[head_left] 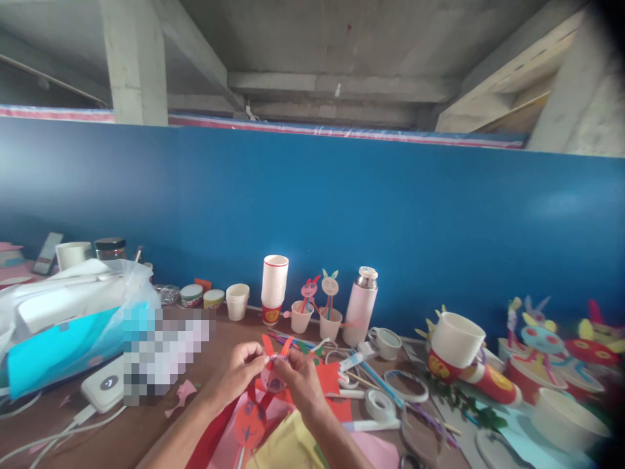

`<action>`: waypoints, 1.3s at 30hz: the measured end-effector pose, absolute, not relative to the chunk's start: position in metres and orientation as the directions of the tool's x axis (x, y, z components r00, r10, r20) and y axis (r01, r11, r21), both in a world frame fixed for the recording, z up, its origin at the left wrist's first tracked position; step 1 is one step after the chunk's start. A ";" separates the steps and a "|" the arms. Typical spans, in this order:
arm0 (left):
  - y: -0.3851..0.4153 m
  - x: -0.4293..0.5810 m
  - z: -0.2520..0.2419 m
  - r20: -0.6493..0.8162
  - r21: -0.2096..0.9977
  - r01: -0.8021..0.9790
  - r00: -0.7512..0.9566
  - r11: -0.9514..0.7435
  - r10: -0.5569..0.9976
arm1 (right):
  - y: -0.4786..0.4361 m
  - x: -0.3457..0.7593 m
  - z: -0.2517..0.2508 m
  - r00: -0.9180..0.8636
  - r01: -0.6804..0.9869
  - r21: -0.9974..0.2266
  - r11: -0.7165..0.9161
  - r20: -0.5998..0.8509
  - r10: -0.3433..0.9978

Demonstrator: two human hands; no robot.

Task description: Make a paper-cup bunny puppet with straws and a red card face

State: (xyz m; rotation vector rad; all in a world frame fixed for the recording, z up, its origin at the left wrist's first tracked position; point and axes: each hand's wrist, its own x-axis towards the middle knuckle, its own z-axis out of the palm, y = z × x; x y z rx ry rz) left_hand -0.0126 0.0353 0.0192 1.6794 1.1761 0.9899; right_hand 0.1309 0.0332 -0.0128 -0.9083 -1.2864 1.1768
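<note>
Between my two hands is a small paper animal face (273, 383) with drawn features and upright red ears. My left hand (243, 368) pinches its upper left edge, fingers curled. On the other side my right hand (299, 378) grips the upper right edge with thumb and fingers. Just below lies a red paper animal face (249, 426) on a white stick, over pink and yellow paper (283, 446). Red paper (336, 384) sits right of my right hand. The fingertips partly cover the held face.
Behind my hands stand a stack of paper cups (275, 280), two cups with paper animal figures (330, 322) and a pink thermos (361, 309). Tape rolls (379, 405) and pens lie right. A plastic bag (122, 286) and a white cabled device (103, 384) are left. A blue partition (390, 208) rises behind.
</note>
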 end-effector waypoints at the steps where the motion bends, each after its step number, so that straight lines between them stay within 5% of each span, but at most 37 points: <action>1: 0.036 -0.012 0.017 0.128 0.939 0.280 0.249 -0.198 0.960 | 0.033 0.130 -0.014 -0.084 -0.128 -0.968 0.214 0.226 0.971; 12: 0.027 -0.005 0.032 0.058 0.982 0.166 0.215 -0.095 0.975 | 0.029 0.128 -0.010 -0.056 -0.136 -0.959 0.249 0.258 0.964; 39: 0.032 -0.013 0.019 0.107 0.947 0.277 0.212 -0.165 0.971 | 0.024 0.127 -0.005 -0.072 -0.185 -0.965 0.185 0.201 0.977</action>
